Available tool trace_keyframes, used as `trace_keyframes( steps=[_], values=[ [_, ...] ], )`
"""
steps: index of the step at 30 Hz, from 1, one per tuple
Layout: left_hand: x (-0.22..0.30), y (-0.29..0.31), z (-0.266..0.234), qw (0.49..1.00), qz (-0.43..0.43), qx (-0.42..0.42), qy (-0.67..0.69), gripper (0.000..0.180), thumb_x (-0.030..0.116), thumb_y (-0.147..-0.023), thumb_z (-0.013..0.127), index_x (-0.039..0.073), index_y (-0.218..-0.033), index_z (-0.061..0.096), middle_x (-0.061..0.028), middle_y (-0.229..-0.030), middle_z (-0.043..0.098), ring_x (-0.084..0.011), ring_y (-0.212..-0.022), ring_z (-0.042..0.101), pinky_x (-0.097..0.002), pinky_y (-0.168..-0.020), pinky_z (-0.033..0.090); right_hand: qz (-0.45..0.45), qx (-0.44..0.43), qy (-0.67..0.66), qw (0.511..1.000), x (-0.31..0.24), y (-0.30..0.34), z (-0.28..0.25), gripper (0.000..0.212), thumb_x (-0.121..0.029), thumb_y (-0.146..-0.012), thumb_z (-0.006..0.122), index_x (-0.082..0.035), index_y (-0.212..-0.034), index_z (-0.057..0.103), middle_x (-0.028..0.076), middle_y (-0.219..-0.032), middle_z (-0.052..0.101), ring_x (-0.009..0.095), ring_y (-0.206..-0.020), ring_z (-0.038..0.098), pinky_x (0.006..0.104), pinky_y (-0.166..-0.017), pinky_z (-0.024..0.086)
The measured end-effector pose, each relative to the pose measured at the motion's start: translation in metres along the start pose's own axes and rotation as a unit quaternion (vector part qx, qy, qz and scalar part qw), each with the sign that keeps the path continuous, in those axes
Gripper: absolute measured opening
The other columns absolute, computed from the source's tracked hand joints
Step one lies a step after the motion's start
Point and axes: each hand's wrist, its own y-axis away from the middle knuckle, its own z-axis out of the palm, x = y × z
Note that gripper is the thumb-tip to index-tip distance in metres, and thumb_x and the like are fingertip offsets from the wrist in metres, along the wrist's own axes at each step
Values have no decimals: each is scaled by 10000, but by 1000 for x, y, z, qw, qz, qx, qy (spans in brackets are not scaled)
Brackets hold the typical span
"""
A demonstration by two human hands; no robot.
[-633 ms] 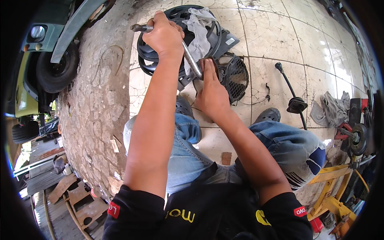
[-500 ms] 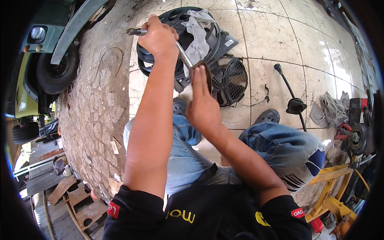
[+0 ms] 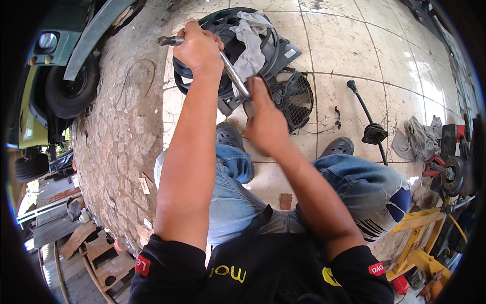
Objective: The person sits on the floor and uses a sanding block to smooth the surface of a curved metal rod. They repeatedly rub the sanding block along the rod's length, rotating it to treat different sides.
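Note:
My left hand (image 3: 200, 49) is wrapped round a metal rod (image 3: 235, 78) near its upper end, where a knobbed tip sticks out to the left. The rod slants down toward my right hand (image 3: 268, 126), which is slightly blurred. A thin brown sheet (image 3: 247, 109), perhaps sandpaper, is cupped in my right fingers around the rod's lower end. Most of that sheet is hidden by the hand. Behind the rod, a grey rag (image 3: 249, 48) lies over a black fan shroud (image 3: 215, 21) on the floor.
Beside the shroud lies a black fan with a mesh grille (image 3: 298, 99). A gear lever with a boot (image 3: 374, 134) and another rag (image 3: 424, 137) are on the tiles to my right. A yellow frame (image 3: 417, 238) stands at lower right; a vehicle wheel (image 3: 76, 86) is at left.
My right hand has shifted slightly along the rod's lower end and its fingers have tilted, uncovering more of the rod. The left hand keeps its grip, moved slightly left.

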Motion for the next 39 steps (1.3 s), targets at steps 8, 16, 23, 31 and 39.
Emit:
trace_keyframes(
  steps=[8,16,23,31,39],
  values=[
    [2,-3,-5,1000,5,4,2,279,169,-904,555,35,-711,404,-70,-494,399,-182,-364,379,-353,-365,346,9,-36,10,999,-14,-3,-7,847,14,-723,570,-12,-1505,248,232,-1490,399,423,-1197,541,445,-921,504],
    [2,-9,-13,1000,-3,21,8,276,160,-906,545,57,-692,404,-66,-489,398,-185,-362,368,-355,-370,330,-40,-42,-23,998,-17,-4,-12,831,52,-713,515,-43,-1505,281,254,-1501,365,393,-1288,482,430,-1020,456],
    [11,-15,-29,998,-42,-43,17,300,191,-917,521,83,-678,376,-53,-493,356,-176,-396,328,-362,-418,317,45,-2,-29,999,21,-17,-13,823,2,-716,581,33,-1477,268,262,-1502,361,407,-1296,470,442,-1009,465],
    [13,-17,-43,997,-65,-40,29,286,220,-928,515,87,-711,384,-51,-503,362,-173,-418,323,-364,-439,311,20,9,-100,995,4,12,18,838,24,-717,511,-25,-1512,250,252,-1471,412,423,-1228,525,441,-992,461],
    [13,0,-39,996,-51,-55,40,306,217,-916,515,78,-682,374,-66,-493,362,-175,-404,321,-360,-421,300,31,-59,-17,998,14,-8,24,846,-1,-731,553,6,-1508,221,251,-1515,348,427,-1188,553,443,-968,483]
  ],
)
